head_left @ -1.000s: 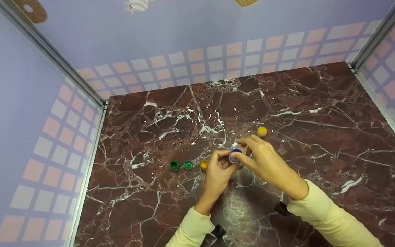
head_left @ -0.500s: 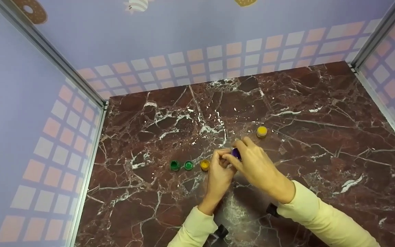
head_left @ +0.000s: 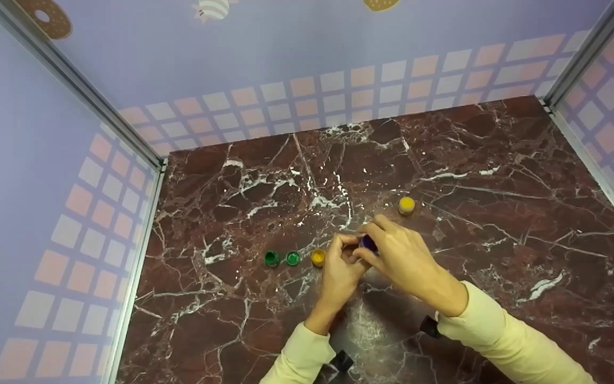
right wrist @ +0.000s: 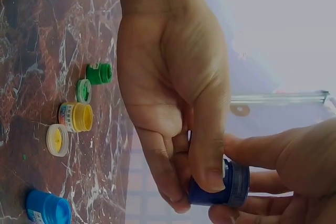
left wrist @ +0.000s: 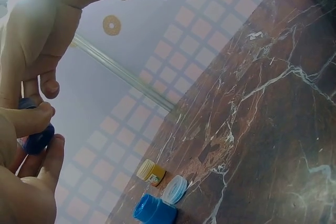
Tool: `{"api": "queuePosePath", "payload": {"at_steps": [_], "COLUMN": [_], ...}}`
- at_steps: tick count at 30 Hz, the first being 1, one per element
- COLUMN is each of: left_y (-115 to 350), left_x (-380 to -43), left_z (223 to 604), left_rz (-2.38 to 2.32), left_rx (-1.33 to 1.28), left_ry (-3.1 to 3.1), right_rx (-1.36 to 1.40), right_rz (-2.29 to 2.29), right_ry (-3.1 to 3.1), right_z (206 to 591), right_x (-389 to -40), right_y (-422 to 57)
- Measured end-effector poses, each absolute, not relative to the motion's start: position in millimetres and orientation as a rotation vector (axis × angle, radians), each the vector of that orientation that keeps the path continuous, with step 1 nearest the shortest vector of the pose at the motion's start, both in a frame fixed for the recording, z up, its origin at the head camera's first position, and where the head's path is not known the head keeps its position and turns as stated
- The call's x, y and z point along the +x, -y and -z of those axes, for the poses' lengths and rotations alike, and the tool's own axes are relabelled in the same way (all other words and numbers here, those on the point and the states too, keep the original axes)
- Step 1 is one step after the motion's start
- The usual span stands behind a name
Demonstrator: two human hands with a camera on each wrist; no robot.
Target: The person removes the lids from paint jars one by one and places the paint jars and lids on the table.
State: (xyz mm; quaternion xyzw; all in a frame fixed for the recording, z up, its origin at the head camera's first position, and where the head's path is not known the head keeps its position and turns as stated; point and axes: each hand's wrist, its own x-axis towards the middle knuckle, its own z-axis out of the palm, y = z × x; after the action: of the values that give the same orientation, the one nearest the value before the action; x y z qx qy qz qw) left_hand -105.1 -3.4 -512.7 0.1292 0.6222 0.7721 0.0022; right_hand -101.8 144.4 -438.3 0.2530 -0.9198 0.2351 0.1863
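Note:
Both hands hold a small dark blue paint jar [head_left: 369, 243] between them, over the marbled table. My left hand [head_left: 340, 274] grips the jar's body, thumb pressed along its side in the right wrist view. With thumb and fingers, my right hand [head_left: 405, 258] pinches the ridged lid [right wrist: 239, 183] at the jar's other end. In the head view the right fingers cover much of the jar. Below the hands, a bright blue paint jar [left wrist: 155, 211] stands beside a clear-rimmed lid [left wrist: 175, 189]; the hands hide both in the head view.
Left of the hands stand an open green jar [head_left: 271, 258], its green lid [head_left: 292, 258] and an open yellow jar [head_left: 317, 258]. A yellow lid [right wrist: 57, 140] lies near that jar. Another yellow jar [head_left: 406, 206] stands farther back. Patterned panels [head_left: 317, 58] enclose the table's back and sides.
One second ago the jar's lid showed from above, with the right fingers partly lifted. Since then the right hand has shifted and curled round the lid. The left hand has barely moved.

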Motion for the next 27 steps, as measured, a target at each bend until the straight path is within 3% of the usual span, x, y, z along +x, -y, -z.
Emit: {"api": "queuePosePath", "payload": {"at_steps": [27], "left_y": [12.6], "left_x": [-108.4], "left_z": [509.5], "left_rz": [-2.29], "left_rx": [0.552], "left_ry": [-1.79], "right_rx": [1.192], "right_rz": [-0.927], "right_ry": [2.41], "right_z": [440.6], "right_x": [-109.8], "right_y": [-174.3]}}
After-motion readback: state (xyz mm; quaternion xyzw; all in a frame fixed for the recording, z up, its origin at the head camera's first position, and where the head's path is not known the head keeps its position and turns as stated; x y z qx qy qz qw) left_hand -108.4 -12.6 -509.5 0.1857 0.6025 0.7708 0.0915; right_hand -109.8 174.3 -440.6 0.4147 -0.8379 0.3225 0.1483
